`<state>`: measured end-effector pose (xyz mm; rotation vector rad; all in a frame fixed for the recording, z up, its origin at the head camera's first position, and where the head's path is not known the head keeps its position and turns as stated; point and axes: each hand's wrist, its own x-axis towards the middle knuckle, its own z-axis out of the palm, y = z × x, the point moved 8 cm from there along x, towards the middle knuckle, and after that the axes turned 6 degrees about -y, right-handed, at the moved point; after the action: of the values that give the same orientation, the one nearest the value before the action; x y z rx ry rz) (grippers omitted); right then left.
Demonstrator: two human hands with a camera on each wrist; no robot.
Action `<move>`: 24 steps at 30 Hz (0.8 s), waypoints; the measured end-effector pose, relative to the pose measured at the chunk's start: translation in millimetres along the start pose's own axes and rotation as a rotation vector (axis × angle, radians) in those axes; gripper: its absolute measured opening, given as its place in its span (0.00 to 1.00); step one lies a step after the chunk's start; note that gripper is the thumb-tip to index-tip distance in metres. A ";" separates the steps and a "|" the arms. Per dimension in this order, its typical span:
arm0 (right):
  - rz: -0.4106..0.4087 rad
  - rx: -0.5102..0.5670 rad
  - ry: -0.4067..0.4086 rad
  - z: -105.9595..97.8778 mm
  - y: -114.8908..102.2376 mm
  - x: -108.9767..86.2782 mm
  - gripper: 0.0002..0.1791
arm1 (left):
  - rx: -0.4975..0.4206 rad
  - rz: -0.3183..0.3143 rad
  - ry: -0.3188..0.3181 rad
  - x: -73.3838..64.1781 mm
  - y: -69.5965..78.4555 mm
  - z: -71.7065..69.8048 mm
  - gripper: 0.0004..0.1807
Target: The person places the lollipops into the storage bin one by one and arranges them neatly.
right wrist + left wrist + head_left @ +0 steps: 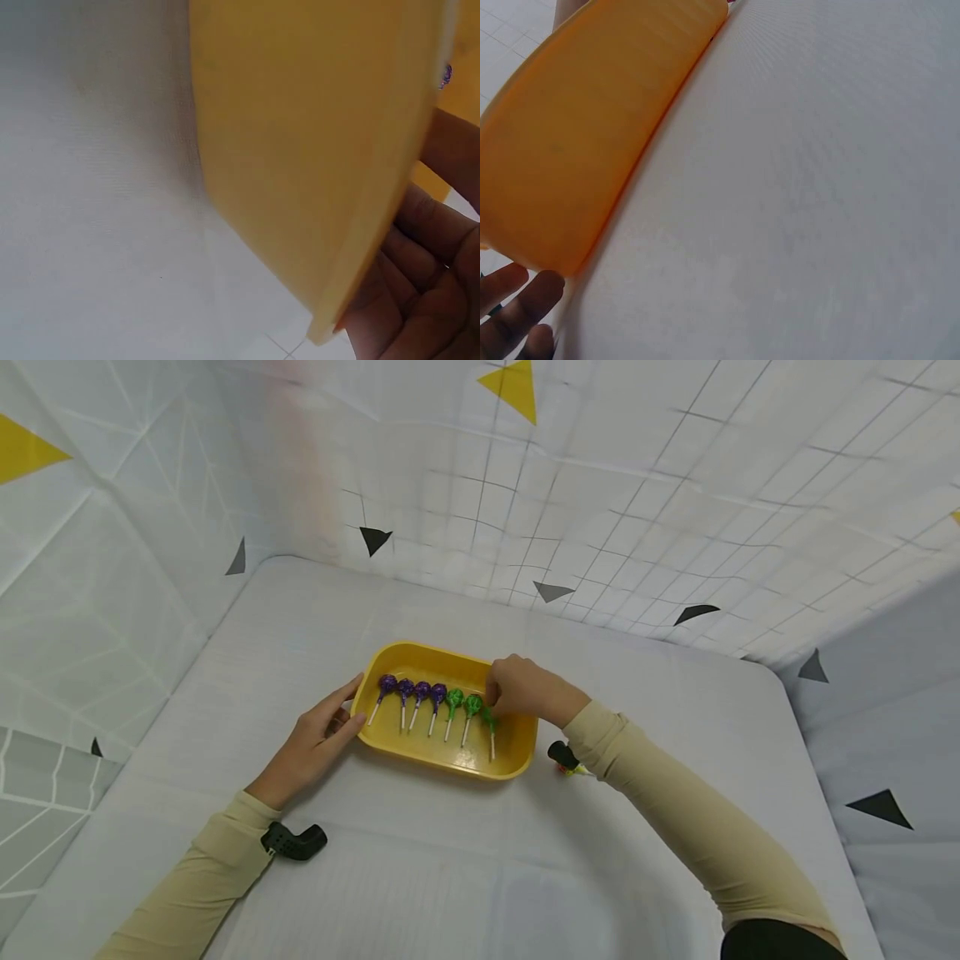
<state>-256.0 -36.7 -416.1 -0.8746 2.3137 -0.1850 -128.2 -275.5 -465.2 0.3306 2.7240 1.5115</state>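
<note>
In the head view, a yellow tray (408, 758) holds a row of lollipops. On the left are several purple-wrapped lollipops (422, 692), then a green lollipop (454, 698), another green lollipop (472, 704) and a third green lollipop (491, 735). My left hand (311, 745) rests its extended fingers and thumb against the tray's left end. In the left wrist view its fingers (526, 304) touch the outer wall. My right hand (525, 687) reaches over the right rim, pinching the third green lollipop near its head; its fingertips are mostly hidden.
A small red-and-yellow wrapped lollipop (567, 769) lies right of the tray, partly covered by the dark wrist camera (561, 753). Another dark wrist camera (294, 842) sits on my left sleeve. The white-covered table (420, 893) meets white patterned sheets (630, 485) at the back and sides.
</note>
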 end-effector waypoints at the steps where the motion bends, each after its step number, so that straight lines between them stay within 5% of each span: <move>1: -0.001 0.000 0.000 0.6 -0.2 -0.2 0.03 | 0.001 0.000 0.000 0.0 -0.2 0.2 0.33; 24: 0.025 -0.009 0.093 -0.5 -1.1 4.8 0.07 | 0.009 0.002 -0.005 -0.7 1.1 -0.1 0.33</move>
<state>-258.4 -40.6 -417.9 -0.8575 2.4126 -0.2084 -127.4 -275.1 -464.3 0.3364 2.7285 1.4964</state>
